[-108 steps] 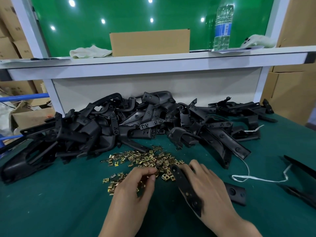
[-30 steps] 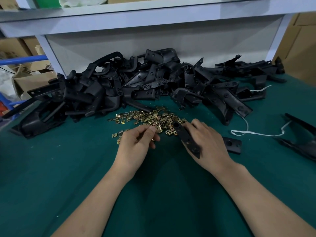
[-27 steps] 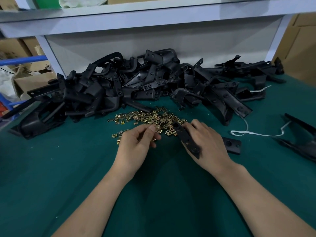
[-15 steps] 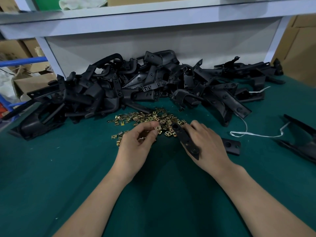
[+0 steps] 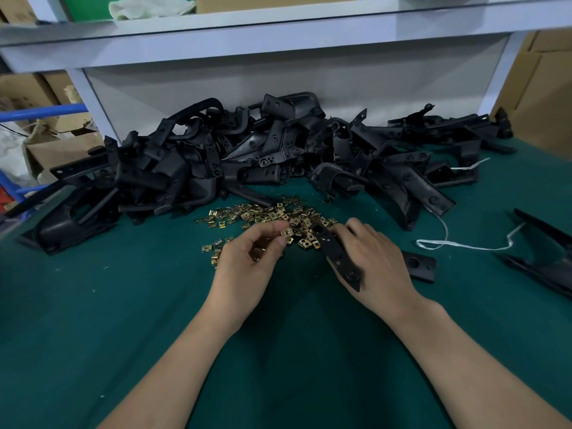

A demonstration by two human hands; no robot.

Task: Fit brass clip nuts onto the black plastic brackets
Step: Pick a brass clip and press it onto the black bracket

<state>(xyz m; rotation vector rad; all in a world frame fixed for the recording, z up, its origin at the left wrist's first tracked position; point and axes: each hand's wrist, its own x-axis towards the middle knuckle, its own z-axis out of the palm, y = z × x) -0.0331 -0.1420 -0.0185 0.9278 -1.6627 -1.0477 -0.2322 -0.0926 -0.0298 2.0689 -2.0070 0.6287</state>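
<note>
The left hand (image 5: 247, 267) pinches a small square brass clip nut (image 5: 287, 232) while the right hand (image 5: 374, 261) grips a flat, matte black plastic bracket (image 5: 335, 255) on green felt (image 5: 93, 320).

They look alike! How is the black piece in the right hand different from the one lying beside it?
The long pointed black plastic bracket is gripped by the right hand; the short squarish black plastic plate lies on the green mat. Bracket: several small holes; plate: one big hole. Both are black.
</note>
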